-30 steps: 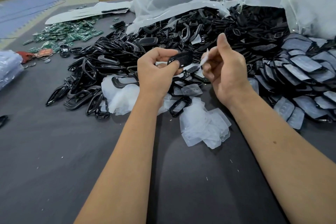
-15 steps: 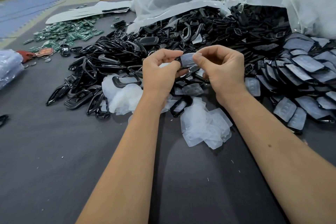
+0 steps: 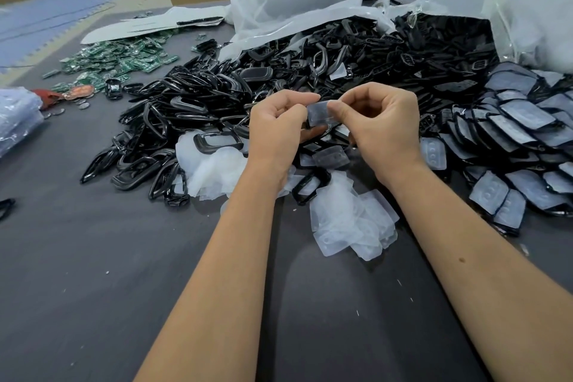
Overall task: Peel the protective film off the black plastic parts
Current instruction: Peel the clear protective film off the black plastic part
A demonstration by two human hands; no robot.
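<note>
Nearest you, the desk is bare dark cloth with your forearms stretched over it, and just ahead of them lies a loose heap of peeled films. These look light and slippery; I judge a careless sweep of a wrist could scatter them off the near edge or back among the parts.

Above that heap your two hands meet. Your left hand has its fingers curled round a black part, and your right hand pinches the film on that part's face between thumb and forefinger. The part sits held in the air between your hands, over the middle of the desk. The risk here, as I read it, is a tear: pull fast or at a steep angle and the film may split and leave a strip behind. Squeeze too loosely with the left and the part could drop into the mixed heap below, where you would lose track of it.

To your right, the covered parts lie overlapped in rows toward the right edge; an elbow swing could knock them into the bare black frames piled left of centre, mixing done with undone.

Farther back, plastic bags slump over the pile, and green circuit boards lie near the far left corner.
</note>
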